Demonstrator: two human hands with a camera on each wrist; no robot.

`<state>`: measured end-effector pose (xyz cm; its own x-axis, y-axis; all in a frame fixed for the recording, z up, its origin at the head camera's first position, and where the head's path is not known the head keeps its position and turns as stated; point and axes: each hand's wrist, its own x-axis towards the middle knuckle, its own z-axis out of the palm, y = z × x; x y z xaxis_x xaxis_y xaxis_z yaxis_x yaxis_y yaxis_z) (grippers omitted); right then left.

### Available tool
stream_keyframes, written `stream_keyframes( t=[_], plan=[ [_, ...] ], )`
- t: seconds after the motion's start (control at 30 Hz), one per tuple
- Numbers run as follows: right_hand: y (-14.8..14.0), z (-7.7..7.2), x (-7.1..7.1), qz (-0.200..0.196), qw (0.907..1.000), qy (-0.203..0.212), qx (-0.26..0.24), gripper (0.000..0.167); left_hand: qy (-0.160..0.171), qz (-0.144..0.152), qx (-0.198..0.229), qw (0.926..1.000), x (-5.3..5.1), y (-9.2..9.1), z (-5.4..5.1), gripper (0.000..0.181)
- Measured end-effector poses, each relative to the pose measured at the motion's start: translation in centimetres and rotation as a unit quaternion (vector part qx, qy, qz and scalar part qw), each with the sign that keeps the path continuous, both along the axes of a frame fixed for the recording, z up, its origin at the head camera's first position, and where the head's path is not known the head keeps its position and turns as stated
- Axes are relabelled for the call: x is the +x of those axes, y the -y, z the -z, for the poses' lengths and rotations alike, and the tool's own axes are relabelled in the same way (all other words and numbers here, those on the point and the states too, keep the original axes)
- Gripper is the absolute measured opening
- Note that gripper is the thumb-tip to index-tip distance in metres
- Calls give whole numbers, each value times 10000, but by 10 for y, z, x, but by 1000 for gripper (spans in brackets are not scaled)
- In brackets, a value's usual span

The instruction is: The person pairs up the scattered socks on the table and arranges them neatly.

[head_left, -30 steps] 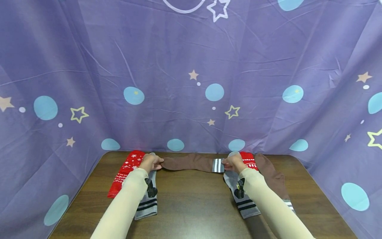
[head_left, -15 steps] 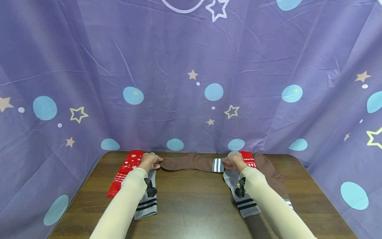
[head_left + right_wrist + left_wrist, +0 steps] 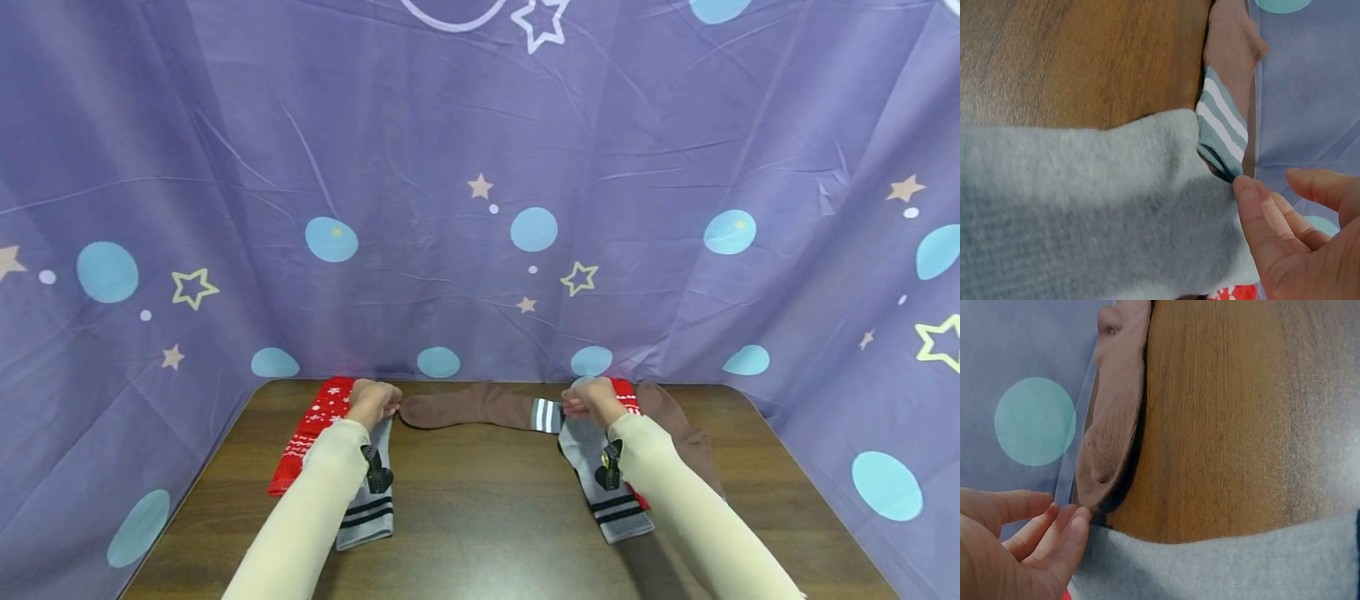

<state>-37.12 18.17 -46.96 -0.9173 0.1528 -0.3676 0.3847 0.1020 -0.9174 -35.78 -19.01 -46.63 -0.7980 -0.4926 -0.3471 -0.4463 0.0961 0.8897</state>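
A brown sock (image 3: 468, 407) lies flat and crosswise along the table's back edge, its grey cuff with white stripes at the right. My left hand (image 3: 372, 400) is beside its toe; in the left wrist view the thumb is apart from the loosely bent fingers (image 3: 1075, 531), with nothing pinched. At the cuff, my right hand (image 3: 591, 397) has its thumb and fingers parted in the right wrist view, a fingertip close to the cuff's edge (image 3: 1225, 162); contact cannot be told. Beneath the hands lie a left grey sock (image 3: 366, 521) and a right grey sock (image 3: 588, 458), both black-striped.
A red patterned sock (image 3: 315, 425) lies at the left of the wooden table (image 3: 480, 517). Another red sock (image 3: 624, 392) is partly under the right arm, beside a second brown sock (image 3: 678, 425). A purple curtain (image 3: 420, 292) rises behind the table.
Both hands have let go of the brown sock's ends and drawn slightly outward and up. The sock stays in place. The head view has shifted slightly.
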Motion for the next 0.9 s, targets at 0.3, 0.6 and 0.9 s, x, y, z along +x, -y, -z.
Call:
stream_keyframes(
  t=[0.3, 0.6, 0.9],
  plan=[
    [-16, -17, 2, -474, 9978, -95, 450, 13, -485, -331, -510, 9970, -4, -11, -1, 13],
    [-49, -43, 1, -850, 9937, -432, 597, 38, -1161, 597, 528, 9900, -4, -50, -11, 34],
    [-86, -70, 11, -923, 9871, -454, 1226, 51, -999, 1889, 1736, 9613, 0, -119, -20, 45]
  ],
)
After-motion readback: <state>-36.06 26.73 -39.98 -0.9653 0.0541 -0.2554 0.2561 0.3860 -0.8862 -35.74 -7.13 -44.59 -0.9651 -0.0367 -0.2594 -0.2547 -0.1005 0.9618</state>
